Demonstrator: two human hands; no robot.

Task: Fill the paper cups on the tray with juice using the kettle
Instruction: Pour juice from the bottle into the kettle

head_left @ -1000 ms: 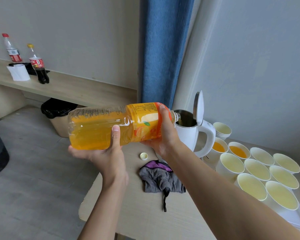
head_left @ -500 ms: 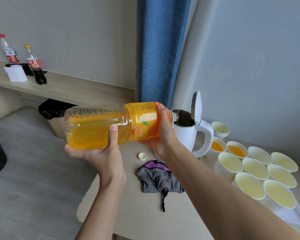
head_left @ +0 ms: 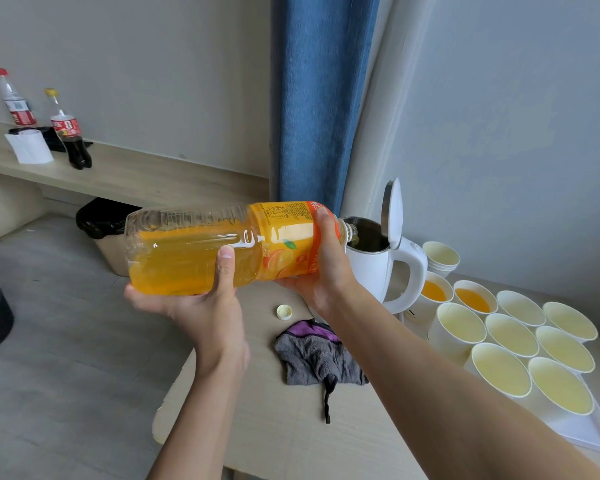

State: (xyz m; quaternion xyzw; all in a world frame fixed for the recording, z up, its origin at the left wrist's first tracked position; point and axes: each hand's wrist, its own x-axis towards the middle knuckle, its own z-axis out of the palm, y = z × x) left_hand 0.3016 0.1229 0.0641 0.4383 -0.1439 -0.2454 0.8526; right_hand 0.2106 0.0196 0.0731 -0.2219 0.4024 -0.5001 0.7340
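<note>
home-like room: blue curtain [head_left: 321,98], wooden wall shelf [head_left: 125,174], lined bin [head_left: 104,233].

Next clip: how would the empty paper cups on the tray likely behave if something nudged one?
The empty paper cups look thin and hold nothing, so probably very light and easy to slide or tip. They stand packed close on the tray, so a nudged one would likely lean on a neighbour. The two cups holding juice should sit steadier.

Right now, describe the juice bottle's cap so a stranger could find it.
Find the white kettle, lid up, on the wooden table. In front of it lies a grey and purple cloth; the cap sits just beyond the cloth's left end. It is the only small pale yellow disc lying loose.
</note>
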